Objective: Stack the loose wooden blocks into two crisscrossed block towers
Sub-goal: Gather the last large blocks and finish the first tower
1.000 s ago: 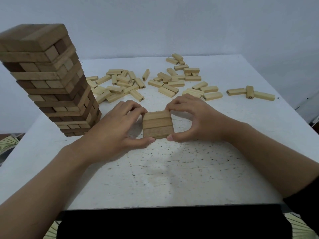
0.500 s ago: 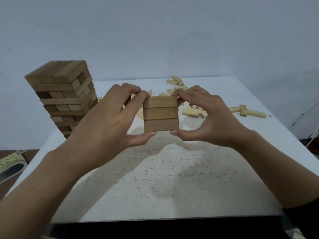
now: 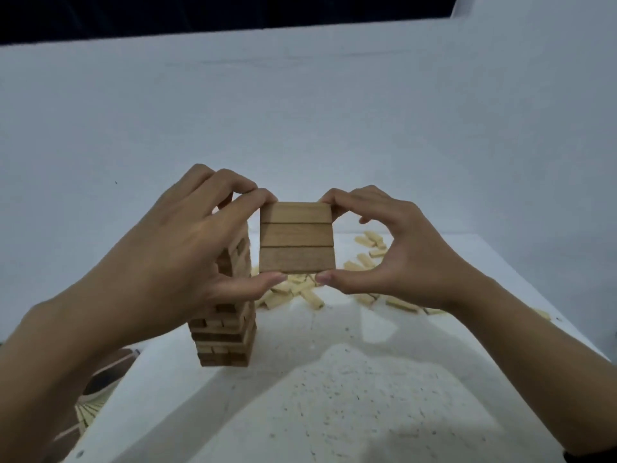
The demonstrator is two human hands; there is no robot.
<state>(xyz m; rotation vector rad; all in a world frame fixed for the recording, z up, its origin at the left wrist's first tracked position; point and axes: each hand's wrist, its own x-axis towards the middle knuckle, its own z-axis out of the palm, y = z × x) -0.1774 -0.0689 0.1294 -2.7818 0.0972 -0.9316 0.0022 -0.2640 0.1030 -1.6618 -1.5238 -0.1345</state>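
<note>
A row of three wooden blocks (image 3: 296,237), pressed side by side into a square, is held up in the air between my two hands. My left hand (image 3: 187,248) pinches its left edge with thumb below and fingers above. My right hand (image 3: 384,248) pinches its right edge the same way. A crisscrossed block tower (image 3: 227,332) stands on the table behind and below my left hand, which hides its upper part. Several loose pale blocks (image 3: 300,292) lie scattered on the table behind the held row.
The white speckled table (image 3: 350,396) stretches toward me, with its left edge running diagonally at lower left. More loose blocks (image 3: 370,242) lie near the far edge by the pale wall. Patterned floor shows at lower left.
Both hands have lifted the three-block row off the table to tower-top height, and the view has tilted upward. The tower now sits behind my left hand.
</note>
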